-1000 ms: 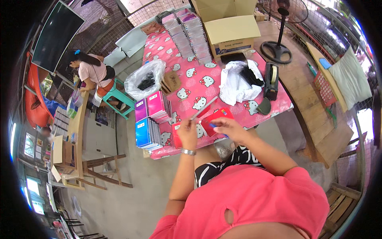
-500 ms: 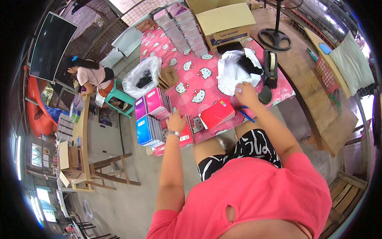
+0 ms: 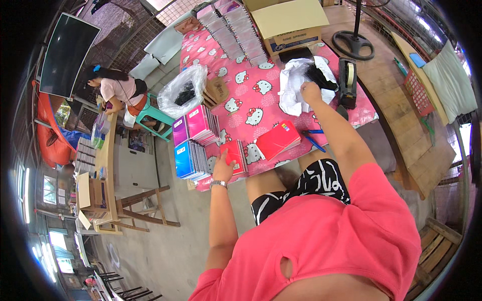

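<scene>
Left hand (image 3: pixel 223 168) on a red notebook (image 3: pixel 237 155) at the table's (image 3: pixel 271 119) near edge, thumb and fingers apart. Right hand (image 3: pixel 311 93) well apart, farther off, at the white wrapper (image 3: pixel 290 100); cannot tell its grip. Blue-handled tool (image 3: pixel 316 143) right of red stack (image 3: pixel 277 139).

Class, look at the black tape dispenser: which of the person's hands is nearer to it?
Right. The right hand is just left of the tape dispenser, at the white wrapping; the left hand is much farther left and nearer the body, at a red notebook.
</scene>
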Demonstrator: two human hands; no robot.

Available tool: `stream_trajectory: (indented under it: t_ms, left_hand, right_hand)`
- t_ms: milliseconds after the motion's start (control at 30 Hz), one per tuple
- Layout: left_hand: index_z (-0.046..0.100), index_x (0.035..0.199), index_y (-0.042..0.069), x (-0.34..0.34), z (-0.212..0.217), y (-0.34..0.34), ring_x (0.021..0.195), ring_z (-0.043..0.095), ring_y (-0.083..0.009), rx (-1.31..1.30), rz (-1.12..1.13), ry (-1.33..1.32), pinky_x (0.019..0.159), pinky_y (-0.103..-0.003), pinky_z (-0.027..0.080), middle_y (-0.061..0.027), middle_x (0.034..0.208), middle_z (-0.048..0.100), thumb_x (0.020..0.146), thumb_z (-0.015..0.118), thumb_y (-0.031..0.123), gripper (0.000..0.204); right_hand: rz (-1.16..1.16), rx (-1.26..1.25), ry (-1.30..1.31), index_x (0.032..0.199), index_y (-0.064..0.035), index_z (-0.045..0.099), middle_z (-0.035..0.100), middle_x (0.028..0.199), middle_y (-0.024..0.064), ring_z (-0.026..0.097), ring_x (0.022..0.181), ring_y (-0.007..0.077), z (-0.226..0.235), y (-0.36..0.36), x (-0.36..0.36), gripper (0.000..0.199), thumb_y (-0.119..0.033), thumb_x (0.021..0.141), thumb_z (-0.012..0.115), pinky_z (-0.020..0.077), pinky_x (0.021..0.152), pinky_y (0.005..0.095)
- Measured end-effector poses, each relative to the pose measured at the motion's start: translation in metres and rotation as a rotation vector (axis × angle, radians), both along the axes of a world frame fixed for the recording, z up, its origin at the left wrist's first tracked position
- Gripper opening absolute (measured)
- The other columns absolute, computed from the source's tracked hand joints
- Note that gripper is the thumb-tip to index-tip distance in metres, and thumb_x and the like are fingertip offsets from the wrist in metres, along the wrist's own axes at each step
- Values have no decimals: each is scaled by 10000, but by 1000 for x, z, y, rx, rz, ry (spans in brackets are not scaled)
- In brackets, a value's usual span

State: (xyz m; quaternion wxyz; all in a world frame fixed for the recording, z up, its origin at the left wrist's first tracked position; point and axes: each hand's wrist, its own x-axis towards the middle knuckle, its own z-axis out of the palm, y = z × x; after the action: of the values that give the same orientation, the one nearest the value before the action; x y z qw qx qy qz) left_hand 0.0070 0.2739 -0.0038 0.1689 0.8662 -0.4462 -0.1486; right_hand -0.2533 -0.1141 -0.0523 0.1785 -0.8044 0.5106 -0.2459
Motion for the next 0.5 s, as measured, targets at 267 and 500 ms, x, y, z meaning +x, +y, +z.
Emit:
stream_trajectory:
  t_ms: [267,500]
  left_hand:
    - [455,1374,110,-20,5,0,1246,454,-423,-111,88,-273,1041,-476,380,-289,1381,419,837,678,276,604]
    - [630,1059,60,-155,61,-82,1105,551,-343,-423,-595,-317,893,-437,464,-176,1169,598,840,638,286,315]
  right_hand:
    - [-85,342,-923,1053,-20,545,644,864,117,677,741,214,95,76,-8,276,55,788,515,520,634,351]
    - [234,423,-709,1222,-93,576,653,898,113,652,905,193,95,138,-37,313,-173,933,486,493,760,315]
